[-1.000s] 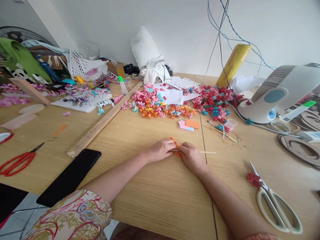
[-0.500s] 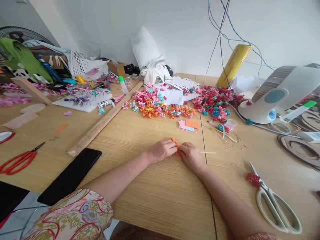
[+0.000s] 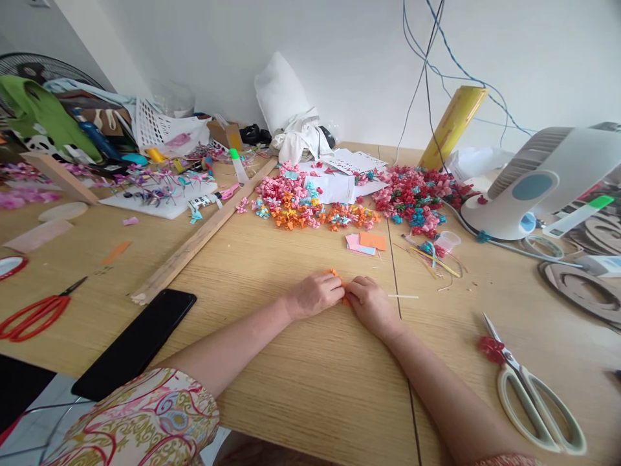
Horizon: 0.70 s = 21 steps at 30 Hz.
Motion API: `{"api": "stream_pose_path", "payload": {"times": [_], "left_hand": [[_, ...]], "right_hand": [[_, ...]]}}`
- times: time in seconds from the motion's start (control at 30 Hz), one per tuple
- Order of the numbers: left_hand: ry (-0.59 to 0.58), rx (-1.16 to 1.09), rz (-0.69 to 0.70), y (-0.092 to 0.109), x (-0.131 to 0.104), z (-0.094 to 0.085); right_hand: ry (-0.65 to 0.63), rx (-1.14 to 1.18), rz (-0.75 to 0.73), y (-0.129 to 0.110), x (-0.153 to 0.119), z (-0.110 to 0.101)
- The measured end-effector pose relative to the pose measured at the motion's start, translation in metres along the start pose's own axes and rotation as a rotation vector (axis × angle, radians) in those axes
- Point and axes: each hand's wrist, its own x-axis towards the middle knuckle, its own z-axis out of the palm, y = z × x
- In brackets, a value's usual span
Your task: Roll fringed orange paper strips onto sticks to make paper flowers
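Both my hands meet over the middle of the table, fingers closed around a small orange paper piece (image 3: 346, 300) that they mostly cover. Its curled edge shows above the fingers of my left hand (image 3: 316, 294). My right hand (image 3: 372, 303) pinches the same piece from the other side, its fingertips close to those of the left. Just right of the right hand lies a thin white strip (image 3: 403, 296). Beyond the hands is a small stack of pink, blue and orange paper pieces (image 3: 372, 241).
Heaps of pink and orange paper flowers (image 3: 291, 210) and red ones (image 3: 427, 194) lie farther back. White-handled scissors (image 3: 533, 395) rest at right, red-handled scissors (image 3: 39, 314) and a black phone (image 3: 136, 343) at left. A wooden bar (image 3: 208, 233) crosses the left side; a white appliance (image 3: 538, 188) stands at right.
My hands stay in nearly the same place, with only a slight shift of the fingers around the orange paper piece. Nothing else has visibly moved.
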Motion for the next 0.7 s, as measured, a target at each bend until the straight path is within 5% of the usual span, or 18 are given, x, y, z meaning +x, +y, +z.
{"api": "stream_pose_path", "payload": {"times": [0.33, 0.7], "left_hand": [[0.019, 0.003, -0.047, 0.0025, 0.0011, -0.0008], [0.016, -0.250, -0.206, 0.0006, 0.0033, 0.0004]], "right_hand": [[0.006, 0.002, 0.006, -0.0009, 0.0004, -0.0013], [0.010, 0.062, 0.004, 0.0000, -0.0012, 0.0000]]}}
